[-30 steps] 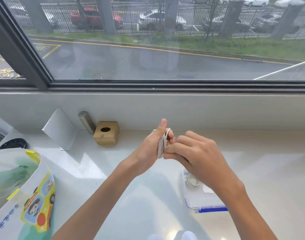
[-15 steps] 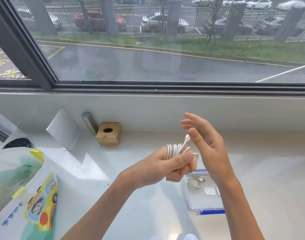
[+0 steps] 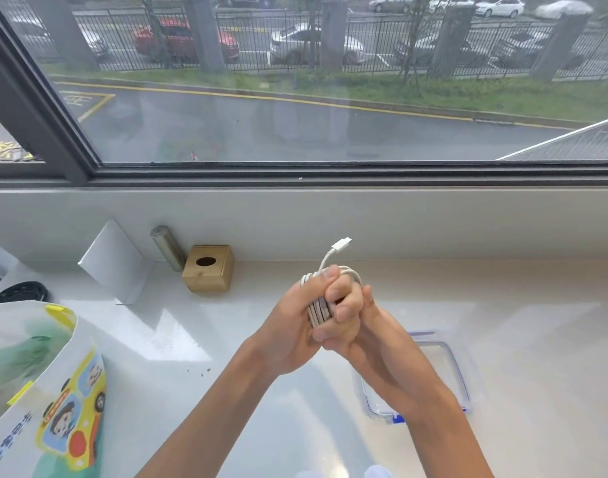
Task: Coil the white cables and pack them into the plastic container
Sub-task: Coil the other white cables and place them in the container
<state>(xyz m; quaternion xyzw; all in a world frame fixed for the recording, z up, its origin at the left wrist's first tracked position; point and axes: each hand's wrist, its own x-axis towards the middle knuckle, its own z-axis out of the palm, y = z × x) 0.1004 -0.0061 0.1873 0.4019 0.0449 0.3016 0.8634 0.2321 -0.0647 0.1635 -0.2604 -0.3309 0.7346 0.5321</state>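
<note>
Coiling looks nearly done: left hand [image 3: 288, 327] clamps white cable coil [image 3: 317, 310] up-left of plastic container [image 3: 451, 362], connector [image 3: 342, 243] poking up. Right hand [image 3: 368, 334] alongside, grip unclear. Next: tuck end, lower in.

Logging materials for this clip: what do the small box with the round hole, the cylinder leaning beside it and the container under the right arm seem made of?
Box: likely wood or bamboo, matt tan with visible panel edges. Cylinder: probably brushed metal, grey with a soft lengthwise sheen. Container: clear glossy plastic, the sill showing through it, with a blue clip.
</note>
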